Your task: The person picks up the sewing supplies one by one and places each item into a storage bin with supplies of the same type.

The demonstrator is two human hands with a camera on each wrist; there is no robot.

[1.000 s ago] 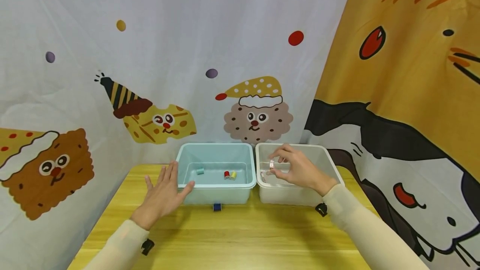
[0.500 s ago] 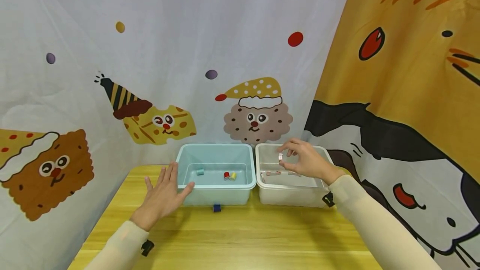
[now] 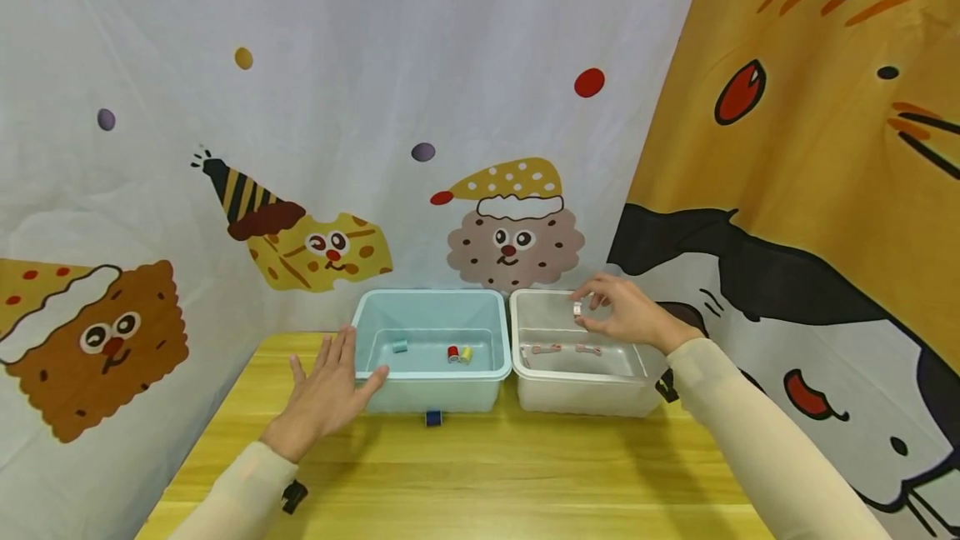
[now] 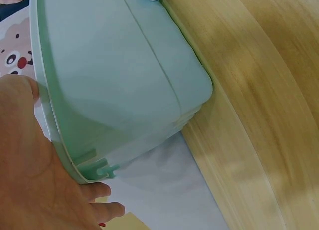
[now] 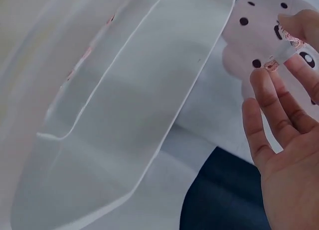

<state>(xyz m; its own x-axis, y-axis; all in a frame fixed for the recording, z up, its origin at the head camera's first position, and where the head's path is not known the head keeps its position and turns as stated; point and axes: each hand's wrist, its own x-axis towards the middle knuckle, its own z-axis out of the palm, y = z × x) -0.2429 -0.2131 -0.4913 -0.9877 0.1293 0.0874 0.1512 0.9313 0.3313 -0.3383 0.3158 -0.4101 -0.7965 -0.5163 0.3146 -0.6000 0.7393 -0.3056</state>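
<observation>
My left hand (image 3: 324, 394) lies with straight fingers at the left front corner of the light blue bin (image 3: 431, 377). In the left wrist view its palm is against the bin's rim (image 4: 47, 110). Above the back of the white bin (image 3: 585, 377), my right hand (image 3: 633, 315) pinches a small white piece with pink-patterned ends (image 5: 286, 52) between thumb and fingertips. Similar slim pink-and-white pieces (image 3: 588, 349) lie on that bin's floor. Inside the blue bin are a teal thread spool (image 3: 400, 346), a red spool (image 3: 453, 352) and a yellow spool (image 3: 467, 353).
A dark blue spool (image 3: 433, 418) stands on the wooden table (image 3: 480, 473) just in front of the blue bin. The two bins are side by side near the back, against a printed cloth (image 3: 465, 48). More cloth hangs at the right.
My right hand has lifted and moved right, carrying the small white-and-pink piece up from low inside the white bin. More of the pieces on the bin floor now show. The left hand has stayed put.
</observation>
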